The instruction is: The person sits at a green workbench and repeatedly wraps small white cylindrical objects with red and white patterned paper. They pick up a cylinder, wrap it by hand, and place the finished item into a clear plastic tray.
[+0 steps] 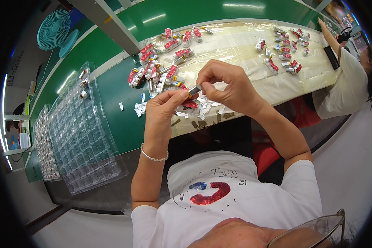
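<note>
My left hand (164, 109) is closed, its thumb and fingers pinching a small silver battery (193, 91) with a yellowish end. From the other side, the fingertips of my right hand (232, 86) pinch the battery's upper end. Just below it lies a red-and-white part (190, 104) among loose white paper strips (211, 108). Beyond my left hand is a heap of similar red-and-white parts (151, 71), several with silver batteries attached. Fine detail between my fingertips is too small to make out.
Stacked clear plastic trays (76, 132) with pockets stand at the left, beside a filled tray (45, 144). More red-and-white parts (284, 43) lie on the covered table toward a co-worker (343, 82) at right. A metal post (107, 25) and turquoise fan (53, 29) stand behind.
</note>
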`<control>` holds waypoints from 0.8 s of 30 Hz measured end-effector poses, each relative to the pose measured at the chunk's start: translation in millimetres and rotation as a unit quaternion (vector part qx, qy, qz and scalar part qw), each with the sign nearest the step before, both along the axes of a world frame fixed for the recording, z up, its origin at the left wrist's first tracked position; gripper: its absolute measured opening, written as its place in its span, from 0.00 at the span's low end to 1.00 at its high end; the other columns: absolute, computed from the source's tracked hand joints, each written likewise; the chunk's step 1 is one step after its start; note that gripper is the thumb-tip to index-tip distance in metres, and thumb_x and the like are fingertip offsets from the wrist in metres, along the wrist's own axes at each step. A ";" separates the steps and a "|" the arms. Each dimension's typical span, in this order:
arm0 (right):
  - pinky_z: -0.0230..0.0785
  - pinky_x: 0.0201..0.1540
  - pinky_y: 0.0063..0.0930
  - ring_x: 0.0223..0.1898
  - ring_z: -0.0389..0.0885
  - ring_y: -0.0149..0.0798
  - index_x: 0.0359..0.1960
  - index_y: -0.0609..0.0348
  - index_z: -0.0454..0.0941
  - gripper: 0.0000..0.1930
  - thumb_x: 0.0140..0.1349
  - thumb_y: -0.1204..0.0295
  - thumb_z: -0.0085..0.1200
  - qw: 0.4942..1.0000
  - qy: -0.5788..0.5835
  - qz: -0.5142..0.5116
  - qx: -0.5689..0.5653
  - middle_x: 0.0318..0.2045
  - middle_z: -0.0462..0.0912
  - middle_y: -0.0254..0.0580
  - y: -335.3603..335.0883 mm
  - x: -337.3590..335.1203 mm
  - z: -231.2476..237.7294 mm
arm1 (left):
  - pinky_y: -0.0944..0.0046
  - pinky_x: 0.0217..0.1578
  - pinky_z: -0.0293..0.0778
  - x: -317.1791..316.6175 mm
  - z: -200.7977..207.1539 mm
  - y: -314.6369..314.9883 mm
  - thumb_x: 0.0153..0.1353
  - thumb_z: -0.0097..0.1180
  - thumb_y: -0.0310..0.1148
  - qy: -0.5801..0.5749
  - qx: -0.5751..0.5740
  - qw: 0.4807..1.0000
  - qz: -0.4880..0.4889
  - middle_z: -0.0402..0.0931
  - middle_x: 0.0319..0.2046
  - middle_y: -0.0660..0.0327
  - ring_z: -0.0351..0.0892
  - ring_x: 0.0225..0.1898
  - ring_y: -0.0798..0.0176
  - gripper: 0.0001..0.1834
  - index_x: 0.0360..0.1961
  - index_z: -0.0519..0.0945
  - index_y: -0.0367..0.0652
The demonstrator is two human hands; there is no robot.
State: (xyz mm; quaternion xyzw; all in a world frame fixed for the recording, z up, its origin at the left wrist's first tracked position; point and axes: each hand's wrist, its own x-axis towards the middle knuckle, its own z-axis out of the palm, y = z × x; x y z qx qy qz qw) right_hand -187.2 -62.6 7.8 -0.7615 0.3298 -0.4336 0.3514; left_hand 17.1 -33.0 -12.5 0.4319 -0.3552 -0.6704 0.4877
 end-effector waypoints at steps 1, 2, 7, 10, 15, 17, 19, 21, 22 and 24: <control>0.74 0.37 0.22 0.30 0.79 0.29 0.34 0.64 0.77 0.02 0.59 0.82 0.53 0.994 -0.083 0.007 0.075 0.33 0.80 0.37 -0.7 -2.4 -2.9 | 0.71 0.42 0.73 1.2 -0.1 -0.7 0.60 0.63 0.29 0.006 -0.003 1.000 -0.009 0.85 0.33 0.56 0.81 0.35 0.71 0.09 0.37 0.85 0.33; 0.74 0.38 0.21 0.31 0.80 0.29 0.34 0.64 0.78 0.03 0.60 0.81 0.53 0.975 -0.165 0.014 0.150 0.32 0.80 0.37 -2.5 -5.7 -7.3 | 0.71 0.42 0.74 2.3 -0.2 -1.1 0.61 0.63 0.29 0.012 -0.006 1.000 -0.018 0.85 0.34 0.55 0.82 0.35 0.70 0.08 0.37 0.84 0.33; 0.74 0.44 0.21 0.39 0.79 0.27 0.38 0.63 0.82 0.07 0.63 0.79 0.52 0.997 -0.031 -0.042 0.051 0.40 0.81 0.36 -3.3 -22.2 -20.4 | 0.68 0.39 0.80 6.0 -4.4 2.1 0.64 0.57 0.29 0.069 -0.026 0.997 -0.019 0.84 0.38 0.47 0.85 0.35 0.66 0.10 0.41 0.82 0.32; 0.73 0.44 0.20 0.43 0.79 0.26 0.45 0.61 0.83 0.11 0.62 0.74 0.61 0.982 -0.086 -0.003 0.167 0.43 0.80 0.36 11.5 -11.7 -19.7 | 0.69 0.39 0.80 1.5 -5.0 2.9 0.65 0.56 0.29 0.104 -0.022 0.994 -0.031 0.84 0.37 0.50 0.85 0.36 0.66 0.09 0.41 0.81 0.34; 0.75 0.49 0.24 0.43 0.80 0.29 0.48 0.65 0.81 0.13 0.63 0.74 0.61 0.933 -0.248 0.038 0.258 0.45 0.81 0.38 21.6 11.6 -21.1 | 0.69 0.39 0.81 -4.8 -14.4 4.7 0.66 0.55 0.32 0.168 -0.011 0.984 -0.048 0.82 0.36 0.57 0.84 0.37 0.67 0.12 0.45 0.80 0.36; 0.74 0.50 0.23 0.45 0.80 0.28 0.48 0.67 0.79 0.14 0.63 0.73 0.61 0.918 -0.294 0.036 0.263 0.43 0.82 0.40 22.3 17.1 -20.7 | 0.68 0.40 0.82 -9.8 -11.3 5.8 0.66 0.55 0.34 0.214 0.004 0.977 -0.021 0.81 0.38 0.58 0.84 0.37 0.67 0.15 0.50 0.77 0.36; 0.74 0.50 0.23 0.46 0.80 0.28 0.49 0.68 0.78 0.15 0.64 0.73 0.60 0.908 -0.330 0.034 0.256 0.43 0.83 0.42 21.1 19.1 -19.9 | 0.67 0.42 0.82 -10.2 -2.5 8.9 0.64 0.58 0.32 0.226 0.001 0.974 -0.031 0.79 0.44 0.57 0.84 0.39 0.67 0.20 0.55 0.72 0.36; 0.74 0.51 0.23 0.47 0.80 0.29 0.51 0.69 0.75 0.15 0.66 0.74 0.58 0.902 -0.358 0.029 0.239 0.44 0.83 0.44 19.5 20.1 -19.0 | 0.66 0.45 0.82 -10.5 3.9 13.2 0.61 0.60 0.29 0.208 -0.013 0.978 -0.028 0.76 0.50 0.55 0.83 0.42 0.66 0.26 0.60 0.68 0.36; 0.74 0.51 0.23 0.47 0.81 0.30 0.52 0.68 0.75 0.15 0.66 0.74 0.57 0.909 -0.345 0.023 0.231 0.44 0.83 0.44 20.1 18.9 -18.4 | 0.65 0.47 0.82 -11.0 5.6 15.4 0.60 0.60 0.27 0.183 -0.026 0.983 -0.020 0.74 0.52 0.54 0.83 0.43 0.65 0.28 0.61 0.67 0.36; 0.74 0.51 0.23 0.47 0.80 0.30 0.51 0.68 0.75 0.15 0.66 0.74 0.57 0.921 -0.321 0.009 0.222 0.44 0.83 0.43 21.6 18.2 -17.8 | 0.65 0.50 0.80 -12.2 7.8 18.3 0.58 0.61 0.24 0.145 -0.047 0.988 -0.004 0.71 0.56 0.53 0.82 0.46 0.64 0.32 0.63 0.65 0.36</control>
